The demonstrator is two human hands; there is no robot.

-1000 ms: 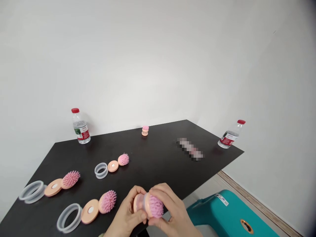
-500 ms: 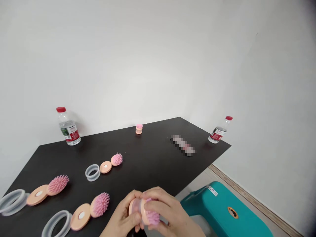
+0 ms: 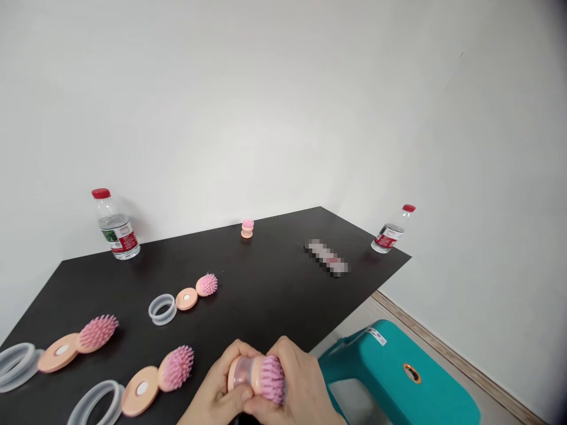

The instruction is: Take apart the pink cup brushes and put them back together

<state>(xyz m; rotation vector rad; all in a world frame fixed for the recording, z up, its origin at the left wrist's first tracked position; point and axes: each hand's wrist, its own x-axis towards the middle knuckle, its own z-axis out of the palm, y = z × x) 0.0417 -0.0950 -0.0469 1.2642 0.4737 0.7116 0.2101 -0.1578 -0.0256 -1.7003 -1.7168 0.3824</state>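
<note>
Near the bottom middle, my left hand (image 3: 224, 386) grips the peach base end of a pink-bristled brush (image 3: 271, 379), which lies on its side with a translucent ring round its middle. My right hand (image 3: 299, 386) is wrapped round the bristle end, its thumb below and its fingers over the far side. To the left on the black table (image 3: 266, 283) lie three rows of parts, each with a translucent ring (image 3: 163, 310), a peach disc (image 3: 186, 298) and a pink bristle head (image 3: 207, 285). A small assembled brush (image 3: 247, 229) stands at the back edge.
One water bottle (image 3: 117, 230) stands at the back left, another bottle (image 3: 390, 232) at the right corner. A pixelated flat object (image 3: 326, 257) lies on the right part of the table. Below the right edge is a teal stool (image 3: 398, 366). A white wall (image 3: 266, 106) rises behind.
My right hand has shifted its grip, its fingers moving from over the brush to round its bristle end, so more bristles show. The view has shifted slightly.
</note>
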